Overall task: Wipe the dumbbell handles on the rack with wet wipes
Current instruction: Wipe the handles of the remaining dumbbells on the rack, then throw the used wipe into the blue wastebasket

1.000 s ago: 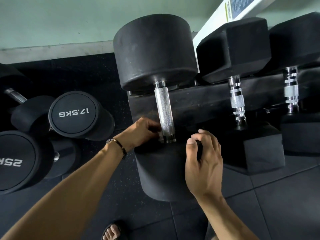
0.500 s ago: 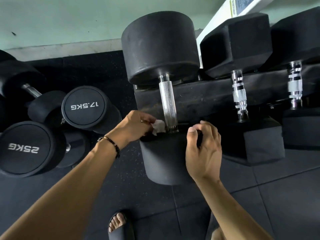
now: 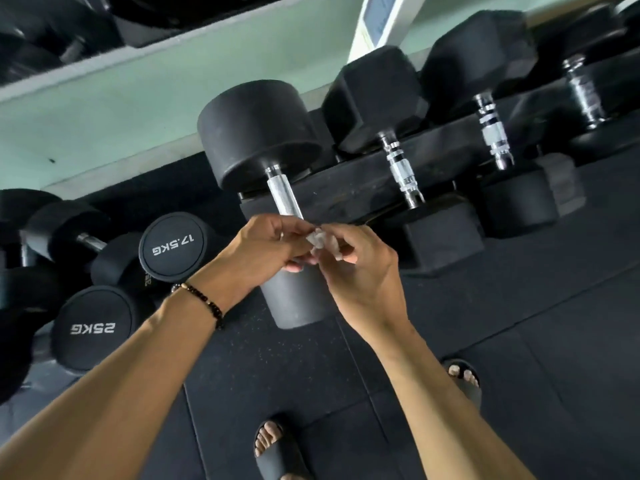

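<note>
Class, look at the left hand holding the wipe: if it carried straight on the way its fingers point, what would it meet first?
The left hand points right, at the right hand, which pinches the same wet wipe. It would likely meet those fingers first.

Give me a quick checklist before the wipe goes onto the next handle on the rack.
1. Wipe in hand: ok. The left hand and right hand both pinch the small white wipe.
2. Wipe opened flat: not ok. It is bunched between the fingertips.
3. Wipe wet enough: cannot tell.
4. Round dumbbell's handle clear of the hands: ok. Both hands are in front of it, not on it.
5. Next handle reachable: ok. Its ringed chrome bar shows bare between the hex heads.
6. Feet clear of the rack: ok. Both sandals sit back on the floor mat.
</note>
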`<state>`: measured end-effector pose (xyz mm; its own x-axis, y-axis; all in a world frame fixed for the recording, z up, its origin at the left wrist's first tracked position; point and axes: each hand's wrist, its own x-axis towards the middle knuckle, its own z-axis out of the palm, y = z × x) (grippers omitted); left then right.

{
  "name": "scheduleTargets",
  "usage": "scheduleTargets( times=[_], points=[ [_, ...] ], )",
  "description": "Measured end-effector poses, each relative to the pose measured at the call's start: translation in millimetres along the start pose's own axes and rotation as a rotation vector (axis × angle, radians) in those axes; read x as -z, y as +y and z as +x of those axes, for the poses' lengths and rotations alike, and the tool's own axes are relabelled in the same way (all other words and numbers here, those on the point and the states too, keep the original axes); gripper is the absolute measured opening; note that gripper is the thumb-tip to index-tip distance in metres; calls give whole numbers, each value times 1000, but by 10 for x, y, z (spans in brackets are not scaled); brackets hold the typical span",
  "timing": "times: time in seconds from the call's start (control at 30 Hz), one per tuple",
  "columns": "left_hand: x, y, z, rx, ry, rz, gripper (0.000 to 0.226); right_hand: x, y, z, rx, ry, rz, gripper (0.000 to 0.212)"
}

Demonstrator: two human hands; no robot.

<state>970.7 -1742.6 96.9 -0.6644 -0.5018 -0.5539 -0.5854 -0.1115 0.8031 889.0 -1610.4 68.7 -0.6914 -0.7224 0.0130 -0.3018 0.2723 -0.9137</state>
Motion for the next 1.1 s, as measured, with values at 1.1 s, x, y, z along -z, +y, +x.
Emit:
scheduleTargets(
  times=[1.1],
  points=[
    [-7394,4555,1990,-700,-434,1244,33,8186,2362,972,-493,703,-218,13]
  ],
)
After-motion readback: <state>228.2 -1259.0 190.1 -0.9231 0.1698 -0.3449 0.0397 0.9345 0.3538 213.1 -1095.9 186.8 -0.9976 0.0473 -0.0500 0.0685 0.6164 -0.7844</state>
